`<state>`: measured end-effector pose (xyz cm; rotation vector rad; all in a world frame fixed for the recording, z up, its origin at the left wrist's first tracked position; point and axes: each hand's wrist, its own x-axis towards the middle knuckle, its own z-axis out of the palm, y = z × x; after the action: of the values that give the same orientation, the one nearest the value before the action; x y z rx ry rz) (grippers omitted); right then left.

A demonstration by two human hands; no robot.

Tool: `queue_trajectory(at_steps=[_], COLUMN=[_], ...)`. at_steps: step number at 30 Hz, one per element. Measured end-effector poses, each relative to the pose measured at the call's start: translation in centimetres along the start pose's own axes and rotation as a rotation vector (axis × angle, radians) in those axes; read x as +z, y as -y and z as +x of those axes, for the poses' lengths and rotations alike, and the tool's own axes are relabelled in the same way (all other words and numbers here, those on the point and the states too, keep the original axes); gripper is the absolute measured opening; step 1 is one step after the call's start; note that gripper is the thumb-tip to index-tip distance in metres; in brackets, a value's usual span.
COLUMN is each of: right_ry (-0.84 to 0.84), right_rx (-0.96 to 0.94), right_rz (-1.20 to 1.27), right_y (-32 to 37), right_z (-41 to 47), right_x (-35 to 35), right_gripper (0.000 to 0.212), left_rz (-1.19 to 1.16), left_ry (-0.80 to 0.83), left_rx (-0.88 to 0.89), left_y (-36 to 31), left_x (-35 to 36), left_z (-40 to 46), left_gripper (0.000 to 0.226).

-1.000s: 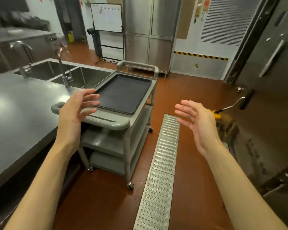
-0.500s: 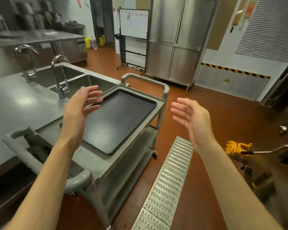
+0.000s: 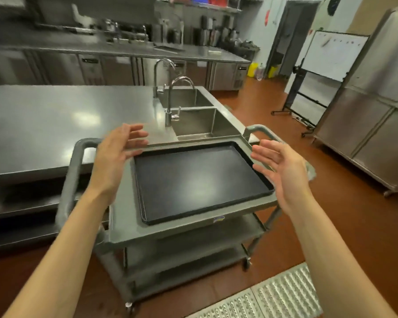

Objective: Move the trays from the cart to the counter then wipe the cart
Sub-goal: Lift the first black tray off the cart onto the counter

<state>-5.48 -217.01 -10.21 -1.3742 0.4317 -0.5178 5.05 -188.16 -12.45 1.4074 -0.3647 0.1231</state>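
Tray (image 3: 200, 180) lies flat on the cart (image 3: 122, 216) between the spread-fingered, empty left hand (image 3: 115, 157) and right hand (image 3: 283, 173).

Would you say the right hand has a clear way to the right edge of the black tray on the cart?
Probably yes. The right hand is open, hovering just beside the right rim of the tray, and nothing lies between them. The tray sits alone on the cart's top shelf.

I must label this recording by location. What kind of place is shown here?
Most likely a commercial kitchen. A long stainless steel counter holds a double steel sink with tall curved taps, a grey three-shelf cart carries a flat black rectangular tray, and steel cabinets stand on the red-brown floor.
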Motion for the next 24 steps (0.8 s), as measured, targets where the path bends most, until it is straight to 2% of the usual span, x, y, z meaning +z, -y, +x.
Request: queue_trajectory(at_steps=[8, 11, 14, 21, 24], right_ry=[0.209, 0.253, 0.315, 0.459, 0.496], right_rx=[0.035, 0.075, 0.118, 0.243, 0.317], right_rz=[-0.065, -0.081, -0.107, -0.144, -0.176], right_y=[-3.7, -4.9, -6.4, -13.6, -16.7], right_z=[12.7, 17.0, 20.8, 28.2, 30.0], right_x=[-1.4, -2.3, -3.2, -5.7, -6.9], right_gripper=[0.025, 0.022, 0.022, 0.040, 0.038], left_rz=[0.033, 0.051, 0.092, 0.211, 0.243], left_ry=[-0.198, -0.246, -0.323, -0.440, -0.466], left_rx=[0.008, -0.033, -0.082, -0.173, -0.239], left_y=[7.0, 9.3, 11.3, 18.4, 21.3], left_x=[6.5, 9.6, 11.8, 15.2, 16.4], left_z=[3.8, 4.5, 5.0, 6.1, 6.0], left_gripper=[0.050, 0.043, 0.045, 0.037, 0.037])
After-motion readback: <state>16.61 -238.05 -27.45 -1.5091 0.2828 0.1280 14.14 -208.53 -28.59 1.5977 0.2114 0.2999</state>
